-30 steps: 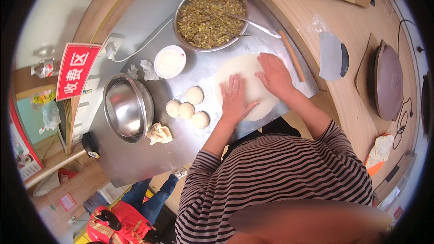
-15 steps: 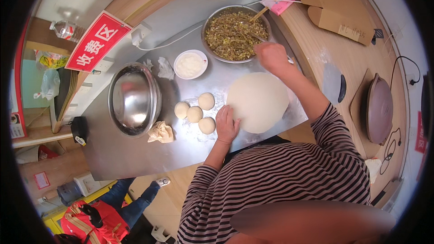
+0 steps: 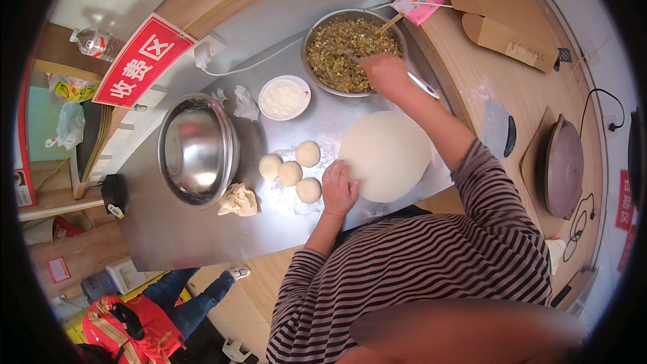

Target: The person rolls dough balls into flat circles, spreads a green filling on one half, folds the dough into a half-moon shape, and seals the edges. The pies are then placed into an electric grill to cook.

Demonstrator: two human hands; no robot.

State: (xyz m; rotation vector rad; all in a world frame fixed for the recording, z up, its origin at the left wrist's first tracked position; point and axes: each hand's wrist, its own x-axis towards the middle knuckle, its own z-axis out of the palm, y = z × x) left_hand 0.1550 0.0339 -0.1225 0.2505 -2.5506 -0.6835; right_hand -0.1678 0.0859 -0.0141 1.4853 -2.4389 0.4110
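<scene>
Metal tabletop (image 3: 182, 239) holds four dough balls (image 3: 290, 173) and a round dough sheet (image 3: 387, 155), whose left edge meets a person's left hand (image 3: 340, 190), loosely open, grasping nothing; the right hand (image 3: 385, 73) curls over a bowl (image 3: 305, 61) of chopped mixture (image 3: 342, 47), its grip hidden.

Cream dough (image 3: 385, 155) is set off against a silver-grey table (image 3: 202, 243).
The filling (image 3: 340, 61) is flecked green, yellow and brown; the shirt (image 3: 431, 263) is striped black and dusky pink. The balls (image 3: 308, 154) are tinted cream, the cloth (image 3: 238, 200) beige, the pan (image 3: 565, 165) mauve-brown. The packet (image 3: 419, 7) is coloured pink and white, the sign (image 3: 141, 61) red and white, the jacket (image 3: 158, 327) red with pale bands, the jeans (image 3: 202, 301) blue.
</scene>
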